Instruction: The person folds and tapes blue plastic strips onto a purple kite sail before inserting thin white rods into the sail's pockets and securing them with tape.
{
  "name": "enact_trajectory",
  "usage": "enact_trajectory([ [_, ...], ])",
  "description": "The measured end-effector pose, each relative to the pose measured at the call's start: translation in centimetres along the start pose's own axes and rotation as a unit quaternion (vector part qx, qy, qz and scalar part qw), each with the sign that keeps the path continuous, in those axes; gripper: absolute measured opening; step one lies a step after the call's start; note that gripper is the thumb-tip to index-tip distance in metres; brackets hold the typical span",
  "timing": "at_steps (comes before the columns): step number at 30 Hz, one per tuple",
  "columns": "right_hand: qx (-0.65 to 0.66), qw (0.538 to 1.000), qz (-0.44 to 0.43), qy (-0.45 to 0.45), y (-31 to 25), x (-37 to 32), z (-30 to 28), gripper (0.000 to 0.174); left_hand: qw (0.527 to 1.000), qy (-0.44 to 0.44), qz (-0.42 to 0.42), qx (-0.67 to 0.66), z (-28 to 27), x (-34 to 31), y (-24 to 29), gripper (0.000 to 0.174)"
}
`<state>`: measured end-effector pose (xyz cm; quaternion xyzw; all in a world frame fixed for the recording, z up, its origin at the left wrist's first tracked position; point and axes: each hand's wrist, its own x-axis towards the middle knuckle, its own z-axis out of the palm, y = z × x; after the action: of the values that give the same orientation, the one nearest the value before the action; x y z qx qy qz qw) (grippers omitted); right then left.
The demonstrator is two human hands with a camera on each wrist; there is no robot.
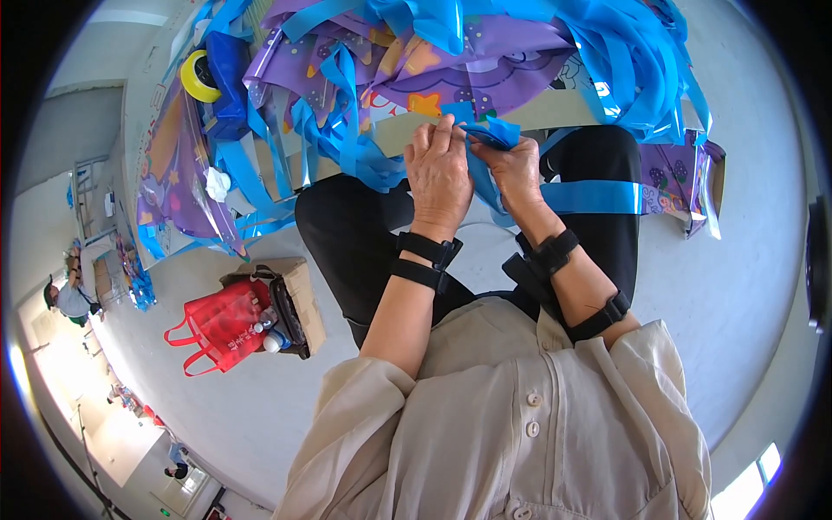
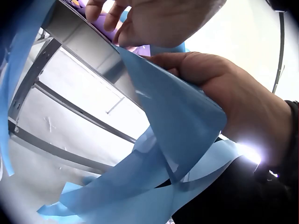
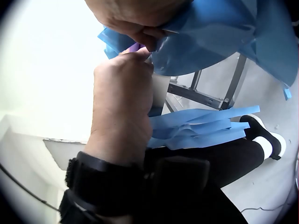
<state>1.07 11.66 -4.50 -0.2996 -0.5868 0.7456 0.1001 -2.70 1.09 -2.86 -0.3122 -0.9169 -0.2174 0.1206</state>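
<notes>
Both hands meet at the near edge of a table heaped with blue plastic strips (image 1: 620,61). In the head view, the left hand (image 1: 440,178) lies back up, its fingertips at a short end of blue strip (image 1: 459,111); its thumb is hidden. Beside it, the right hand (image 1: 516,173) pinches a folded blue strip (image 1: 501,130) between thumb and fingers. The left wrist view shows this strip (image 2: 175,107) hanging in a wide fold below the right hand (image 2: 219,79). Purple printed sheet (image 1: 520,52) with stars lies just beyond the fingertips. In the right wrist view, the left hand's (image 3: 124,88) fingertips pinch closely together.
A yellow tape roll (image 1: 199,76) sits by a blue block-like holder (image 1: 230,82) at the table's left. Blue strip (image 1: 598,198) crosses the right thigh. On the floor at left, a red bag (image 1: 227,321) leans by a cardboard box (image 1: 303,299). Metal table legs (image 2: 28,84) stand below.
</notes>
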Motion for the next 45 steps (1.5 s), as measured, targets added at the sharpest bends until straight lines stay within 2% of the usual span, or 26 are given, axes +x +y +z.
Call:
enact_trajectory([
  [2,0.0,1.0,0.009,0.0,0.0,0.0,0.0,0.011,1.0,-0.005,0.006,0.012,0.0,-0.2,0.1,0.024],
  [7,0.019,0.999,-0.034,-0.011,1.2,0.5,-0.1,0.01,0.999,-0.01,0.018,0.033,-0.1,-0.3,0.2,0.027],
  [17,-0.012,1.0,-0.026,-0.007,0.9,0.4,-0.3,0.009,0.999,-0.012,0.019,0.034,0.1,-0.7,0.2,0.03],
  [41,-0.016,0.999,-0.044,-0.021,1.3,0.5,-0.6,0.007,0.998,-0.024,0.041,0.038,-0.1,-0.5,-0.2,0.023],
  [45,-0.019,0.999,-0.025,-0.028,1.0,0.3,-0.7,0.008,0.999,-0.023,0.04,0.03,-0.2,-0.5,-0.3,0.023],
])
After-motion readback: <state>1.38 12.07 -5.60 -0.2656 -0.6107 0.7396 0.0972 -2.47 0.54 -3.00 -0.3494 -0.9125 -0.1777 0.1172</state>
